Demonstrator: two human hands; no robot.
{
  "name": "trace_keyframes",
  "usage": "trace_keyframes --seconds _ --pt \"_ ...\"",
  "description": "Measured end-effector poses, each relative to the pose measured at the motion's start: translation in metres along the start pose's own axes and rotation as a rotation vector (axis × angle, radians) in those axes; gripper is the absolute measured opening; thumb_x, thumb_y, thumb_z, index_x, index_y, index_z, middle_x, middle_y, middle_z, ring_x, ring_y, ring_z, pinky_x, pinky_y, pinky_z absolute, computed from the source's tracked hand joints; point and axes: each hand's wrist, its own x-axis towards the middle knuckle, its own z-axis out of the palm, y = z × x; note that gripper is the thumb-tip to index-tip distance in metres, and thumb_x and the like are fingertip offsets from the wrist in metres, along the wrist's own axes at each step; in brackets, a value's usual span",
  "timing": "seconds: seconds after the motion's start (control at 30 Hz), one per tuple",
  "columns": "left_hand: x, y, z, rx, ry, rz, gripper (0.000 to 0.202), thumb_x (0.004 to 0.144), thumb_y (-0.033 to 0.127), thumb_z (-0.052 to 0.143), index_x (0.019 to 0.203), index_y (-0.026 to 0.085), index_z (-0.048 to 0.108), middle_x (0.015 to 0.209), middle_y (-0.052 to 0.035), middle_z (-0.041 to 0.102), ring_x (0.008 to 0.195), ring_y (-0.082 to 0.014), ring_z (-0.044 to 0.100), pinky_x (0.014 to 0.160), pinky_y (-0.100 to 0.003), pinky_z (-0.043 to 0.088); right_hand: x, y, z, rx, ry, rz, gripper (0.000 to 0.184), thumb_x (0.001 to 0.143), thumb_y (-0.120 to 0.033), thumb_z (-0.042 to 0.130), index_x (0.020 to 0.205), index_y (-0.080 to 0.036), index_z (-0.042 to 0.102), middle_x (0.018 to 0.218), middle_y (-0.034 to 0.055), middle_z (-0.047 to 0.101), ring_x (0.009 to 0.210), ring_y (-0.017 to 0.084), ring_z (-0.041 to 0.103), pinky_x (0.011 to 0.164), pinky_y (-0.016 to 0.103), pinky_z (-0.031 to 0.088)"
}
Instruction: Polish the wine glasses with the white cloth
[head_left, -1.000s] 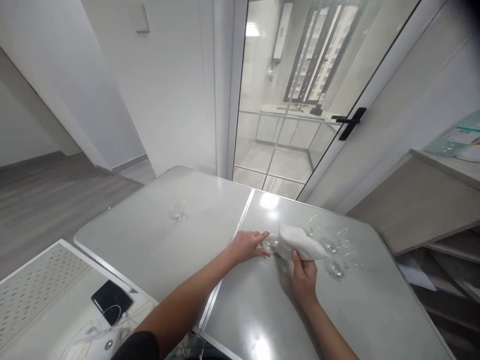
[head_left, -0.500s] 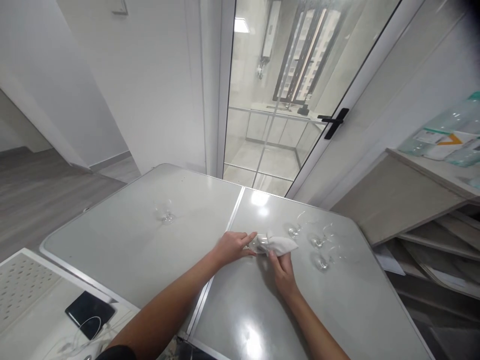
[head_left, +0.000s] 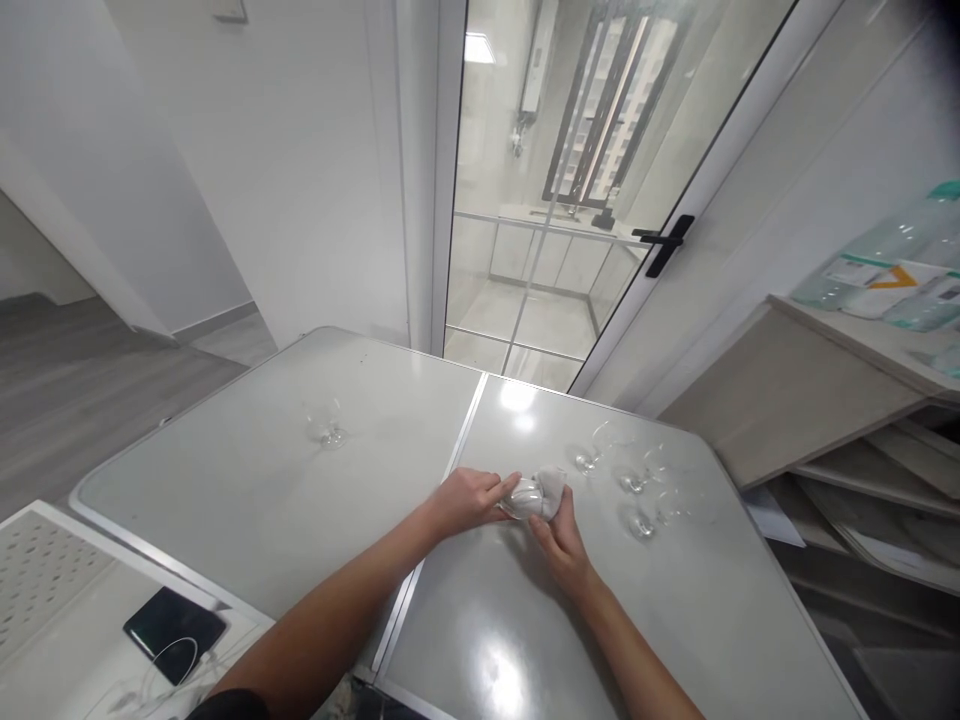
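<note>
A clear glass [head_left: 524, 499] lies sideways between my hands, raised over the right half of the table. My left hand [head_left: 472, 500] is closed around its left end. White cloth [head_left: 552, 488] is bunched at the right end and partly inside the glass. My right hand [head_left: 561, 540] grips this cloth against the glass, thumb below and fingers mostly hidden behind. Just to the right, several clear stemmed glasses stand on the table, the closest with its base [head_left: 585, 461] near the cloth. Another clear glass [head_left: 328, 430] is alone on the left half.
The grey table [head_left: 360, 390] has a metal seam [head_left: 469, 420] across it. At lower left, a black phone-like slab [head_left: 174, 632] with a white cable lies on a white surface. A shelf [head_left: 847, 340] with plastic bottles [head_left: 885, 270] is on the right, and a glass door stands behind.
The cloth's loose tail, stretched out to the right before, is now gathered in and pushed into the glass. My right hand has turned and moved up slightly around it.
</note>
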Motion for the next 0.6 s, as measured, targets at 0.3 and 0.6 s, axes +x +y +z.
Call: trace_keyframes --seconds 0.3,0.6 --pt "-0.002 0.002 -0.004 -0.127 -0.033 -0.071 0.055 0.098 0.058 0.057 0.137 0.019 0.058 0.074 0.0000 0.068 0.061 -0.0132 0.065 0.053 -0.023 0.041 0.000 -0.012 0.006 -0.199 -0.025 -0.127 0.059 0.087 -0.042 0.076 0.139 -0.029 0.051 0.121 0.0063 0.067 0.114 0.028 0.062 0.110 0.042 0.046" --pt "0.002 0.007 -0.003 -0.229 0.024 -0.162 0.054 0.098 0.058 0.059 0.136 0.020 0.061 0.075 0.0006 0.071 0.060 -0.0121 0.065 0.053 -0.023 0.040 -0.001 -0.011 0.002 -0.258 -0.036 -0.169 0.073 0.086 -0.042 0.077 0.150 -0.027 0.045 0.159 0.0092 0.045 0.152 0.032 0.034 0.128 0.052 0.019"
